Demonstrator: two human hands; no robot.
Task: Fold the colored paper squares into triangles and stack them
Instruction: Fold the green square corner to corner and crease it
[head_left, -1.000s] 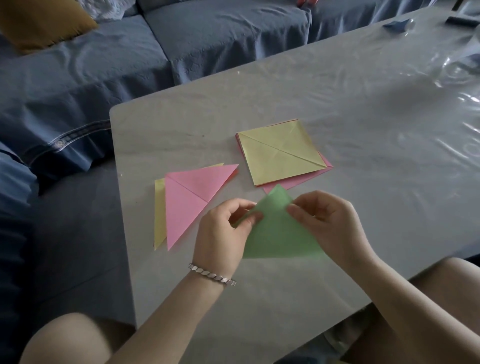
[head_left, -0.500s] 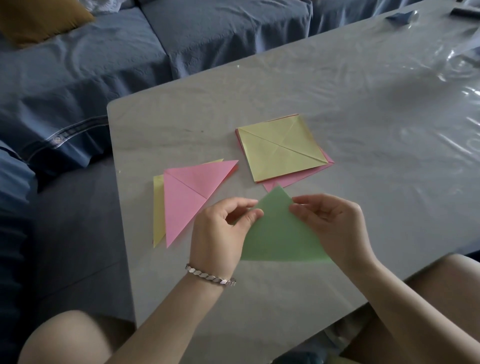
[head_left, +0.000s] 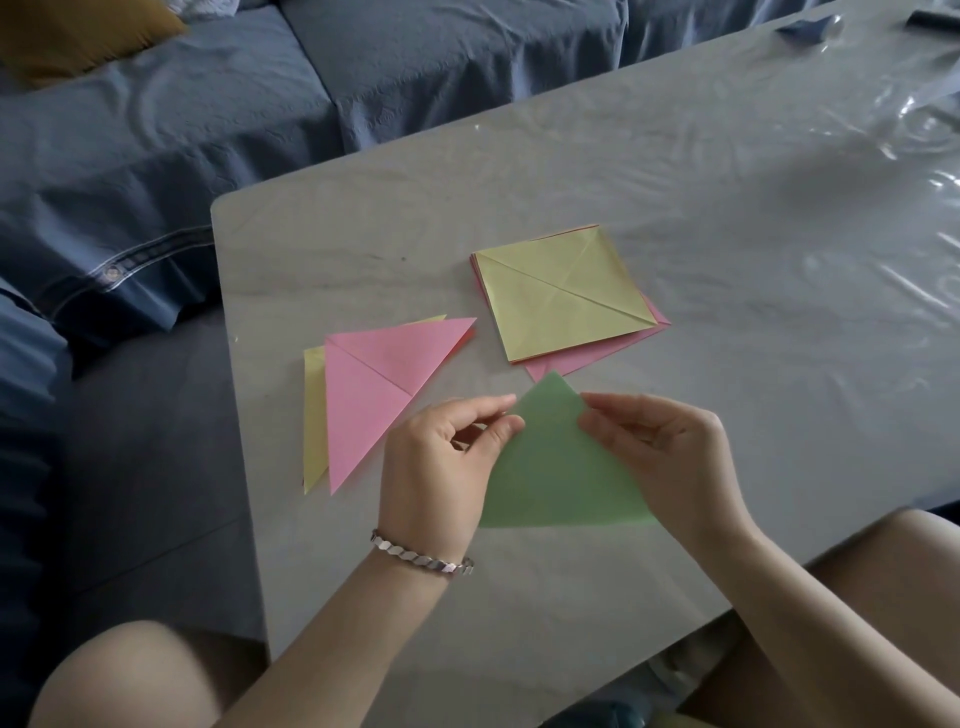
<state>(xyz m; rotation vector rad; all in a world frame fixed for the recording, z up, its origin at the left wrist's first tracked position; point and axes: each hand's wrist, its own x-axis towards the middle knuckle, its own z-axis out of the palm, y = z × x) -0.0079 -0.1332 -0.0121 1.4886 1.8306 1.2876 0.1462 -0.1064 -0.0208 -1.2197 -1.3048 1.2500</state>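
A green paper triangle (head_left: 558, 467) is held just above the grey table (head_left: 727, 218), apex pointing away from me. My left hand (head_left: 441, 467) pinches its left edge between thumb and fingers; my right hand (head_left: 670, 447) pinches its right edge. To the left lies a stack of folded triangles, a pink triangle (head_left: 379, 389) on top of a yellow triangle (head_left: 313, 415). Behind the green one sits a pile of unfolded squares with a creased yellow square (head_left: 561, 296) on top and a pink square (head_left: 566, 364) sticking out beneath.
A blue sofa (head_left: 260, 104) borders the table's far and left sides, with a mustard cushion (head_left: 67, 31) at the top left. Clear plastic film (head_left: 924, 119) wrinkles over the table's right part. My bare knees show at the bottom.
The green triangle has flattened slightly and my fingers have shifted along its upper edges; the camera view drifted a little. The stacks have not moved.
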